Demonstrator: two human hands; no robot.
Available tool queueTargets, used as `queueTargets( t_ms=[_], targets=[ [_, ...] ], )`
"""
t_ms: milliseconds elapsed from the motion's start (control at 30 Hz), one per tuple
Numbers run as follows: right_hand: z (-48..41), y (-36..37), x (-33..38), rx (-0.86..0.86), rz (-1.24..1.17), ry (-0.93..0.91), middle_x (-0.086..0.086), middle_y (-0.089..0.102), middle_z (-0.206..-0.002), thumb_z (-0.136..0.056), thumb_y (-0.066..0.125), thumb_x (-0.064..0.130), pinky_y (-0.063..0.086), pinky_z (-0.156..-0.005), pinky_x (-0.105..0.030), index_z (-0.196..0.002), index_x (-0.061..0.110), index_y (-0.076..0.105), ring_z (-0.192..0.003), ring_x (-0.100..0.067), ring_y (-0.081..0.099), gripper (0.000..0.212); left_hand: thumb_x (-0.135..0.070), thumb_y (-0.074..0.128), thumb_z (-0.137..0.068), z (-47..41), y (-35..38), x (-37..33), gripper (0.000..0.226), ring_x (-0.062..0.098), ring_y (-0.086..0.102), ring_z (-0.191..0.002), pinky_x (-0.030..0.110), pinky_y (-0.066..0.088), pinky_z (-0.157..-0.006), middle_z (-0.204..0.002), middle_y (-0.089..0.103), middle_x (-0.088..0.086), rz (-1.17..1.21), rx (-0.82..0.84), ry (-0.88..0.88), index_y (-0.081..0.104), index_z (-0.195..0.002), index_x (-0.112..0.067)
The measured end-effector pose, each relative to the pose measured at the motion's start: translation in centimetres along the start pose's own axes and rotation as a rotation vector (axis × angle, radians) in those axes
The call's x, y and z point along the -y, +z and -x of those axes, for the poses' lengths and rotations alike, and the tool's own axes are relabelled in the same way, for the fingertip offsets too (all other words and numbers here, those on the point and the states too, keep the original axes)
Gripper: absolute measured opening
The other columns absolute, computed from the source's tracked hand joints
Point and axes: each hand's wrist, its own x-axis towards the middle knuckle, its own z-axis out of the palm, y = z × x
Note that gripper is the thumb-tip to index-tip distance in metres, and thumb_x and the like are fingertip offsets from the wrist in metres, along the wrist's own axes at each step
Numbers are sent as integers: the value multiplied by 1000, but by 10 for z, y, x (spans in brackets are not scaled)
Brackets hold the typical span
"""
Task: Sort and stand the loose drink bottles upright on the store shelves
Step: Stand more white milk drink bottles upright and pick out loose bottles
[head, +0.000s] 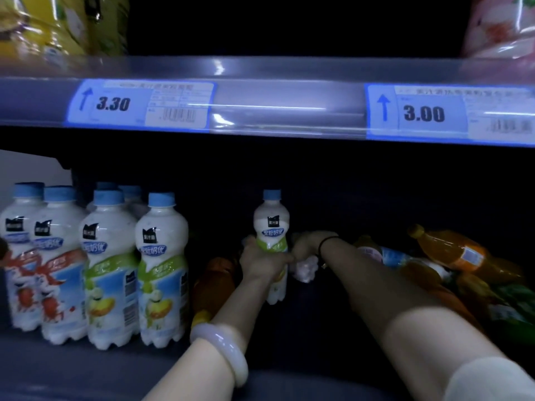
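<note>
My left hand (262,260) grips a white milk-drink bottle with a green label (271,227), held upright deep in the lower shelf. My right hand (308,246) reaches in just to the right of it and is closed on the base of a pale bottle lying down (304,269). Several matching white bottles with blue caps stand upright in rows at the left (162,270). To the right lies a heap of loose bottles, among them an orange drink bottle (457,250). A brown bottle (212,285) lies on its side between the rows and my left arm.
The upper shelf edge (283,111) with price tags 3.30 and 3.00 overhangs the opening. Yellow packs (58,24) and pink packs (498,27) sit on the shelf above. The dark shelf floor (312,328) runs between my arms.
</note>
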Motion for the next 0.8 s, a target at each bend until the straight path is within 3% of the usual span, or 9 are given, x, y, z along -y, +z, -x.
queueTargets(
  t_ms=[133,233,300,433,533,600,667,800],
  targets=[
    [20,4,-15,-73,-54,-48,-6,61,-84,-74,69,31,48,-57,-24,-98,9,57,-78,-22,62,34,-6,79,-62,7,2,-3,61,21,56,-92,24,43,-72,-105,58,9,-14,11,20,47,-115,-4],
    [21,18,-21,-87,-187,-47,-5,62,-74,-73,68,28,45,-52,-22,-81,9,60,-69,-20,62,22,-8,79,-62,11,-2,-7,65,23,58,-99,25,46,-76,-112,59,11,-20,23,-9,46,-118,-4],
    [30,20,-27,-111,-392,-21,-4,60,-65,-78,69,31,42,-48,-22,-70,10,60,-58,-16,57,24,-9,82,-59,18,-4,-10,69,25,60,-105,26,48,-79,-115,60,13,-25,26,-12,46,-118,-3],
    [52,32,-34,-349,-895,-41,-7,62,-68,-76,71,22,43,-45,-20,-81,1,60,-58,-17,59,24,-7,82,-57,36,-9,-14,69,25,60,-105,26,49,-79,-112,60,12,-4,69,-12,47,-116,-3],
    [72,38,-43,-381,-1164,-130,-17,70,-86,-54,81,16,56,-58,-31,-106,-6,59,-73,-27,70,60,-15,82,-40,49,-11,-17,77,25,64,-98,35,56,-86,-108,65,11,39,148,-2,54,-110,-5],
    [93,42,-54,-344,-1210,-205,-19,70,-98,-61,79,8,58,-68,-35,-112,-2,57,-83,-29,70,57,-18,80,-34,57,-13,-17,78,24,66,-94,41,57,-85,-105,68,13,50,227,7,58,-107,-7],
    [115,51,-64,-335,-1206,-251,-17,68,-97,-70,71,-8,57,-72,-33,-105,3,57,-83,-26,67,39,-11,82,-46,65,-16,-15,62,22,66,-91,39,57,-83,-101,68,12,65,280,35,58,-103,-10],
    [140,68,-75,-353,-1228,-277,-13,64,-107,-61,68,-21,52,-89,-42,-119,10,45,-101,-26,63,70,-3,80,-60,71,-22,-11,65,24,65,-95,42,56,-83,-106,64,12,90,337,56,45,-114,-11]
  ],
)
